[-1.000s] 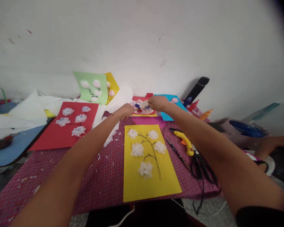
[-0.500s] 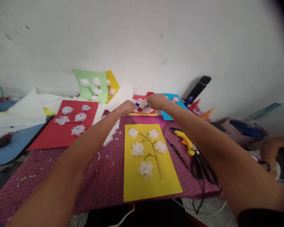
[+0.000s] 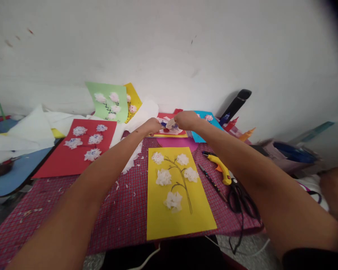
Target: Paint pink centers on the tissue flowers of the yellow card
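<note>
At the far side of the table, my left hand point(image 3: 153, 126) is closed beside a pale sheet with blue and red stains point(image 3: 172, 129). Its fingertips are small and partly hidden, so what they pinch is unclear. Close by on the right, my right hand point(image 3: 186, 120) grips a small off-white piece point(image 3: 171, 123), tilted over the stained sheet; its kind does not show. Nearer me lies a yellow sheet point(image 3: 169, 222) with a drawn branch point(image 3: 183, 175) and several white tissue-paper flowers point(image 3: 163, 177).
Flower-covered red point(image 3: 55, 162), green point(image 3: 98, 110) and blue point(image 3: 199, 135) sheets lie or lean around. On the right are a yellow glue gun point(image 3: 221, 167), black scissors point(image 3: 241, 202), a dark pencil point(image 3: 212, 182) and paint bottles point(image 3: 231, 124). Another person's arm point(image 3: 334, 191) shows at right.
My hands have hardly moved and keep their hold over the stained sheet. At the right edge, the other person's arm has shifted farther right and down.
</note>
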Demonstrator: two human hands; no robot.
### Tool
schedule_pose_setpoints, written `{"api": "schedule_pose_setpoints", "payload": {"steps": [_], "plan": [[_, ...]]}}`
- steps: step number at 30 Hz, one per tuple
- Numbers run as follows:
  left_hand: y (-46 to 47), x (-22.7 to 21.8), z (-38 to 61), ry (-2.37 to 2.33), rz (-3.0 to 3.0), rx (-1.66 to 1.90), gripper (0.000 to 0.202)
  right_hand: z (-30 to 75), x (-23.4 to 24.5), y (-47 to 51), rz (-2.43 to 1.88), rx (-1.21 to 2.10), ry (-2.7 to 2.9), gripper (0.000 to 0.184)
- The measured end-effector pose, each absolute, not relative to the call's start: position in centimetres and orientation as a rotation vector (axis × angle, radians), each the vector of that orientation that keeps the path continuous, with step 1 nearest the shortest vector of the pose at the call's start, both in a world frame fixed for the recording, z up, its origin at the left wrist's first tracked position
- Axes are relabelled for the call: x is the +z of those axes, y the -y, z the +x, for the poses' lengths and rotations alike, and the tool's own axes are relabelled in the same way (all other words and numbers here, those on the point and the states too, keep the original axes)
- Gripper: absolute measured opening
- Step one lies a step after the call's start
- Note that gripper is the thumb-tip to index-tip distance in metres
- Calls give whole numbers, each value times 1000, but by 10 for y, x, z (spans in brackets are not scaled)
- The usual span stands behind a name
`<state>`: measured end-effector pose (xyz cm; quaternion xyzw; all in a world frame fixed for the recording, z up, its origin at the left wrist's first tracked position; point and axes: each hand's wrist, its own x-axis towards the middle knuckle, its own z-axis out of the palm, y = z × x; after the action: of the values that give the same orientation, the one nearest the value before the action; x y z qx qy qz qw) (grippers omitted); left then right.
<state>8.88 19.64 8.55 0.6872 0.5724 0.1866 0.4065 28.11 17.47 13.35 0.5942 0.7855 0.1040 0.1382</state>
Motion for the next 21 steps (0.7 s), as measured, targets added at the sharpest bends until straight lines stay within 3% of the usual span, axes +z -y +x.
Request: {"api": "schedule_pose_setpoints", "payload": {"steps": [5,21], "plan": [[-197,84,89,-1436,1795,457,14,279,134,-176,1720,286,-2265,25],[-200,82,89,-1437,1730,463,9,280,129,-183,1720,312,-2264,28]]}}
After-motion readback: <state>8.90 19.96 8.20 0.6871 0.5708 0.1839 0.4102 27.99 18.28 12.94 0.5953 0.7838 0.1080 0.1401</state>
